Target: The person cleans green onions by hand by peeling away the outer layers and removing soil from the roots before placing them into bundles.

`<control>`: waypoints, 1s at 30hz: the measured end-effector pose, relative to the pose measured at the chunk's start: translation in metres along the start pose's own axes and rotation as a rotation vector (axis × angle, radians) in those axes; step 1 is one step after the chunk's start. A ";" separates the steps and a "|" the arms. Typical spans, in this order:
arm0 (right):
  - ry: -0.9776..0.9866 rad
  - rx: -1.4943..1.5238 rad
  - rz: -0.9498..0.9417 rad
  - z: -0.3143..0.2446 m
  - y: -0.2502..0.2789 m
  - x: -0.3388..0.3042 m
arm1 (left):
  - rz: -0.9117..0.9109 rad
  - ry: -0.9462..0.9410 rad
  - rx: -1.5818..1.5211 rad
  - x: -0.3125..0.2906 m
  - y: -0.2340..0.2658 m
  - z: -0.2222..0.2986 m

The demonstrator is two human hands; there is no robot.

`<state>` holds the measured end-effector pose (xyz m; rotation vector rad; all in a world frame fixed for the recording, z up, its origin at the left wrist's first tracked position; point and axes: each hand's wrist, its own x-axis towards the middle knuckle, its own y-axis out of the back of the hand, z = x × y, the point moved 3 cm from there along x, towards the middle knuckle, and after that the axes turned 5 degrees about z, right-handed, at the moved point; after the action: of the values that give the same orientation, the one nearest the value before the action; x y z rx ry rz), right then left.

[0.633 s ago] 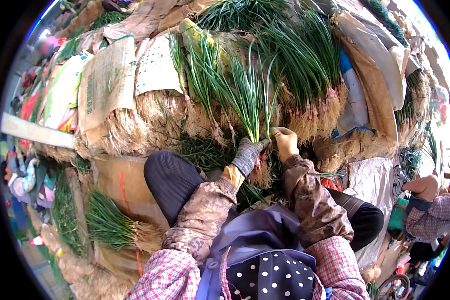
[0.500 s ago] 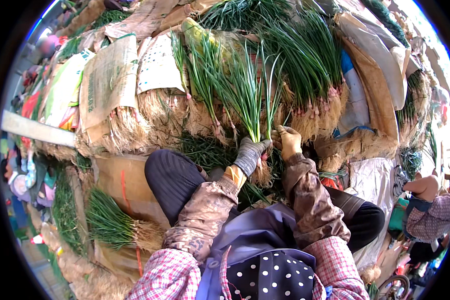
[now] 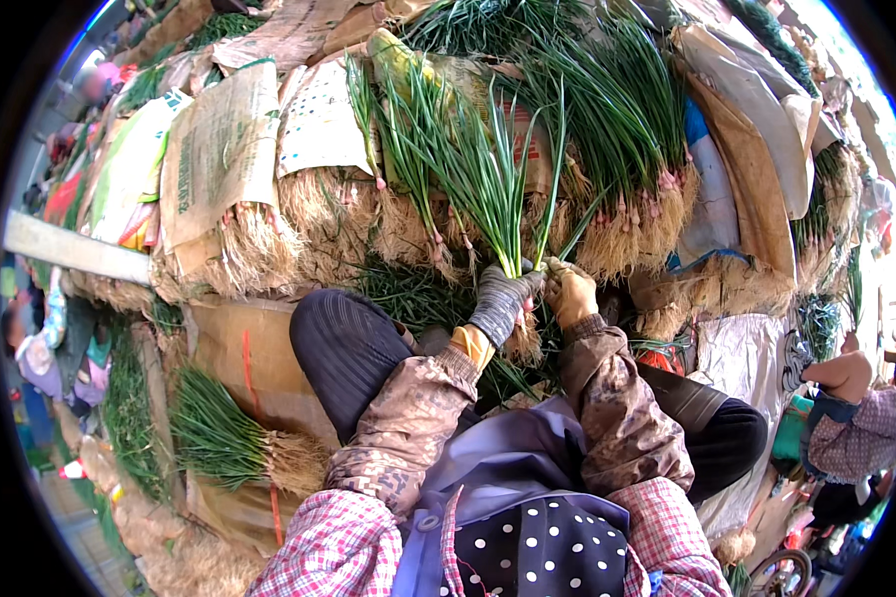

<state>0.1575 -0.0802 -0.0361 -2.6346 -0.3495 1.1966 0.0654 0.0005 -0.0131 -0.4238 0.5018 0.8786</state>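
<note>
My left hand (image 3: 500,301), in a grey and yellow glove, is closed round a small bunch of spring onions (image 3: 503,199). Their green leaves fan upward, while pale roots hang below the fist. Close beside it, my right hand (image 3: 570,293), in a yellowish glove, is pinched with its fingertips near the bunch's base. A single green leaf (image 3: 580,229) rises from that pinch. A larger heap of spring onions (image 3: 617,119), with pink bulbs and long roots, lies beyond my right hand. A few loose spring onions (image 3: 408,149) rest beyond my left hand.
Sacking (image 3: 219,149) covers more rooted bundles along the far row. A tied-looking bundle of spring onions (image 3: 224,433) lies left of my knee, near a red string (image 3: 249,378). Loose greens (image 3: 408,298) are piled between my legs. Another person (image 3: 856,423) sits at the right.
My right hand has drawn slightly left and down against my left hand, with its fingers closer to the bunch's base. The bunch stays in my left hand.
</note>
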 end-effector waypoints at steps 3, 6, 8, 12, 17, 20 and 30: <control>-0.145 0.209 0.026 0.012 0.025 0.035 | -0.091 -0.014 -0.043 -0.009 -0.008 0.010; -0.086 0.067 0.050 0.011 0.013 0.026 | -0.075 -0.016 -0.071 0.001 -0.001 -0.001; -0.105 -0.151 -0.107 -0.009 -0.013 0.000 | -0.098 -0.006 -0.063 0.002 0.004 -0.006; 0.144 -0.226 -0.182 -0.037 -0.016 0.020 | -0.033 0.147 0.048 -0.001 -0.007 0.003; 0.308 -0.607 -0.171 -0.032 0.010 0.016 | -0.173 -0.073 -0.271 0.018 0.008 -0.007; 0.380 -1.576 -0.563 0.014 0.074 0.028 | -0.205 -0.030 -0.345 0.014 0.002 -0.006; 1.022 -1.858 0.387 -0.145 -0.003 -0.019 | -0.138 0.211 -0.086 0.000 -0.005 -0.001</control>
<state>0.2551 -0.0989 0.0707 -4.1499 -1.0485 -1.5099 0.0695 -0.0031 -0.0130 -0.6263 0.6225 0.7278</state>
